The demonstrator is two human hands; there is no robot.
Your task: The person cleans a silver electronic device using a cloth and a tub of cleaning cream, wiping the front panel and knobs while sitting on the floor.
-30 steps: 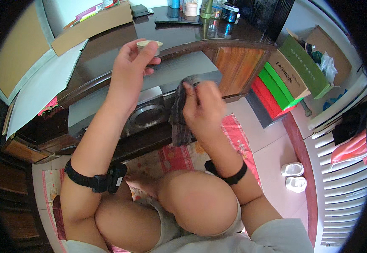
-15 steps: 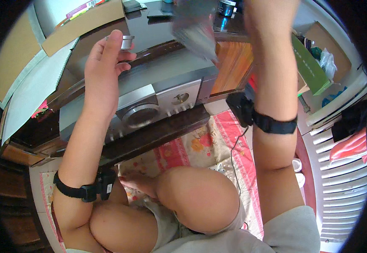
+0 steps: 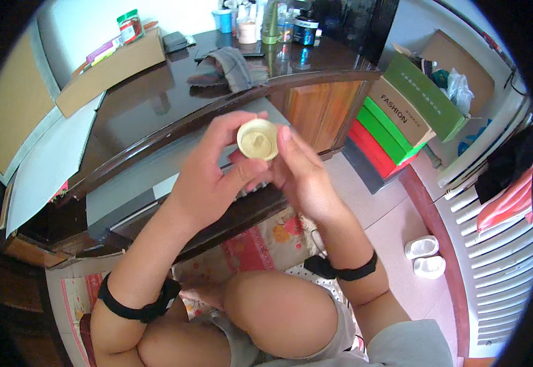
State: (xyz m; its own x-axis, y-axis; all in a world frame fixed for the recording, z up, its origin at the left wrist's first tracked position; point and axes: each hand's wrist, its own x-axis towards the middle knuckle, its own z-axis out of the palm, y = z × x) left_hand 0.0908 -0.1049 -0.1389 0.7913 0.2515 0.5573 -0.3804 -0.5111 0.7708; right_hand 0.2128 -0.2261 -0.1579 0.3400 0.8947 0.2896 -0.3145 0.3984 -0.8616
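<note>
A small round tin [image 3: 258, 139] is held up in front of the cabinet, its open, pale yellow inside facing me. My left hand [image 3: 202, 177] is closed around its left side, the thumb along the lower edge. On the other side my right hand [image 3: 309, 177] grips the tin, thumb at the right rim; some of its fingers are hidden behind. Beyond both hands, a grey checked cloth [image 3: 233, 67] lies crumpled on the glossy dark cabinet top [image 3: 132, 104].
Bottles and jars [image 3: 269, 27] stand at the back of the cabinet. A cardboard box [image 3: 113, 67] sits back left. Stacked shoe boxes [image 3: 392, 128] rise at the right, near a white radiator [image 3: 499, 275] and white shoes [image 3: 424, 254]. A flowered mat [image 3: 248, 248] lies below.
The grey cloth, blurred at the front edge before, now rests on the cabinet top. My right hand has come down and back to the tin, and my left has moved right with it.
</note>
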